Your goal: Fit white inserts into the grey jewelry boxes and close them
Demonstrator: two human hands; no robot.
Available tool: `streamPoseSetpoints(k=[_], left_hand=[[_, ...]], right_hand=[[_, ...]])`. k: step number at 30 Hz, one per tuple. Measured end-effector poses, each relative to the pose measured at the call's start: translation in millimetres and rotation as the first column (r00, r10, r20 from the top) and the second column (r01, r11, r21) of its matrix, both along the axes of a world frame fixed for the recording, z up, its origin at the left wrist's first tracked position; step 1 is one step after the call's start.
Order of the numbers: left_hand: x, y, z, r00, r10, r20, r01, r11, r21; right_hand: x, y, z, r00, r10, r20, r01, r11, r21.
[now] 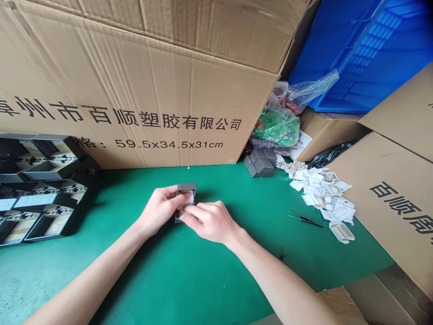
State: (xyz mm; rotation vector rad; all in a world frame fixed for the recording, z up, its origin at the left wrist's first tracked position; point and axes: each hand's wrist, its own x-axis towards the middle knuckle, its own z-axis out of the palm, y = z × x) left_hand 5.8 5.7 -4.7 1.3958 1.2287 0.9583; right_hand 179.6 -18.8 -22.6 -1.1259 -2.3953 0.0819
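Note:
A small dark grey box (186, 186), open on top with a whitish insert (190, 199) inside, is in my hands above the green table. My left hand (158, 208) is closed around its left side, the thumb reaching over the insert. My right hand (214, 220) is closed at the box's lower right, with thumb and fingers pinched at its edge. The fingertips hide part of the inside, so I cannot tell whether the right hand also holds a small part.
Stacked open black boxes (50, 174) stand at left, closed grey boxes (261, 163) at back right. White plastic pieces (324, 192) are heaped by tweezers (306, 219). A large carton (152, 90) walls the back; another carton (382, 180) bounds the right, near a blue crate (338, 49).

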Motion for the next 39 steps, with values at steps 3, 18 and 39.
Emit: streamPoseSetpoints(k=[3,18,39], left_hand=[[-1,1,-0.9,1.0,-0.006,0.006,0.006,1.0,-0.017],[-7,7,-10.2,0.994,-0.039,0.103,0.05,0.994,-0.101],[-8,6,-8.4,0.989,-0.146,-0.006,0.145,0.988,-0.057]], right_hand=[[1,1,-2.2,1.0,0.004,-0.014,-0.004,1.0,-0.001],[2,2,-7.7,0.999,0.019,-0.041,-0.017,0.999,0.046],[2,2,-9.9,0.995,0.049,-0.087,-0.053,0.998,-0.044]])
